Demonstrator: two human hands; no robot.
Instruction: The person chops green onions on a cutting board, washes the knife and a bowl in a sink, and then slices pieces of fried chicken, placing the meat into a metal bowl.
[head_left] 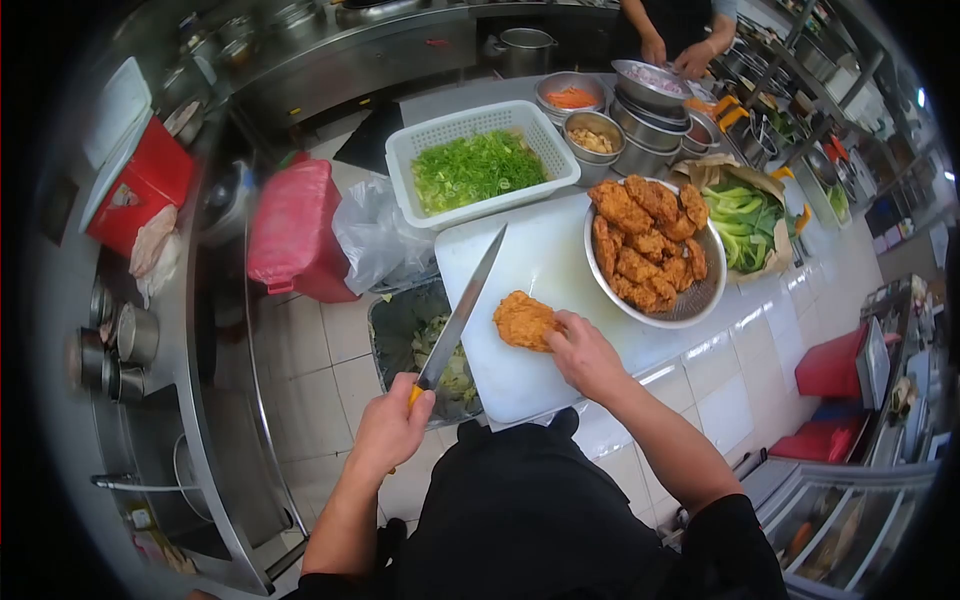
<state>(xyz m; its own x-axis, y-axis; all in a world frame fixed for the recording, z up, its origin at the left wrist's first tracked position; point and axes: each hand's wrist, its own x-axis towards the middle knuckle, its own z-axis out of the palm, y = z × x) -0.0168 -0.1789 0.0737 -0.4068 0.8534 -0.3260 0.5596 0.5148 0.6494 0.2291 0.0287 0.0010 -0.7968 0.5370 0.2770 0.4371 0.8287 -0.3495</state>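
Observation:
My left hand [392, 425] is closed round the yellow handle of a long kitchen knife [462, 308], its blade pointing up and away over the left edge of the white cutting board [480, 262]. On the board lies a flat piece of fried chicken [522, 321], golden brown and whole. The fingers of my right hand [582, 352] grip its right edge. Just beyond that hand, a metal colander [690, 312] is heaped with more fried chicken pieces [648, 245].
A white basket [408, 150] of chopped green onion stands behind the board. Bowls of carrot [572, 97] and leafy greens [740, 225] are nearby. Below the board's left side is a scrap bin [400, 335]. Across the counter, another person's hands [690, 55] work at a bowl.

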